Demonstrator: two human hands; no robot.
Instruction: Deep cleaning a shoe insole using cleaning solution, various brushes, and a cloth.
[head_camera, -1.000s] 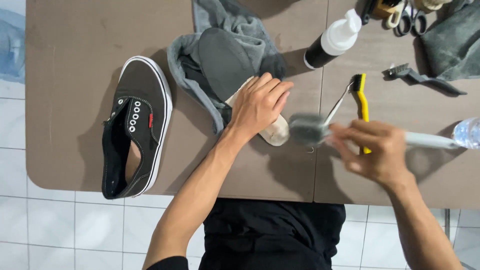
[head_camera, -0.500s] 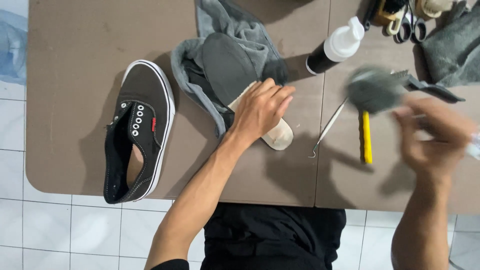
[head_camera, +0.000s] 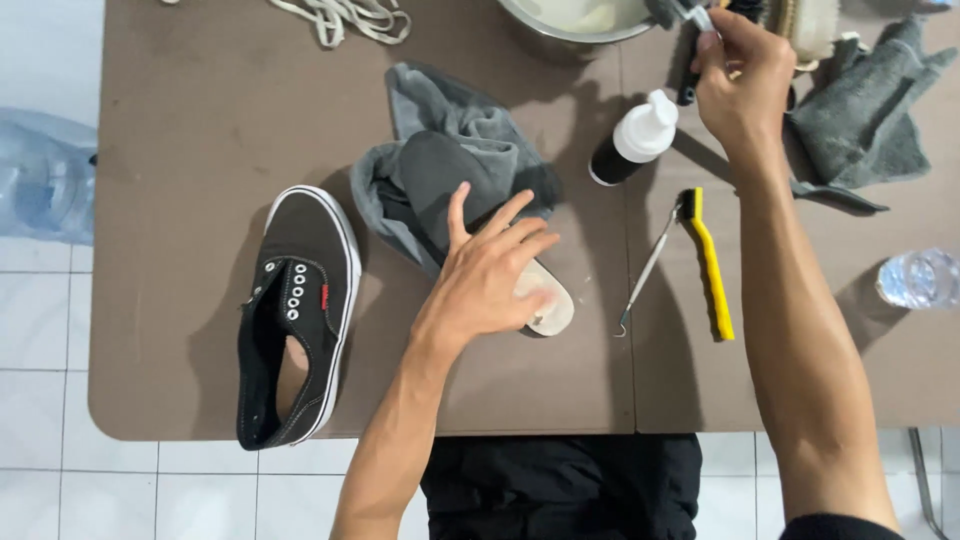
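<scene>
Fingers (head_camera: 500, 235) press a shoe (head_camera: 545, 300), seemingly, on brown table (head_camera: 180, 150).

Left hand (head_camera: 487, 277): bare, no rings or glove.
Right hand (head_camera: 741, 82): bare.
Forearms: bare, unsleeved.
Clothing: black garment below table edge.

- Insole (head_camera: 545, 305): pale beige, flat on the brown table, rounded end toward the near edge; far part hidden under a hand and the grey cloth (head_camera: 450, 165).
- Grey cloth: crumpled, dark folds, lying over the insole's far end, just right of the black shoe.
- Brush (head_camera: 672, 12): grey head, light handle, held at the rim of the metal bowl (head_camera: 560, 30) at the table's far edge; mostly cut off by the frame.
</scene>
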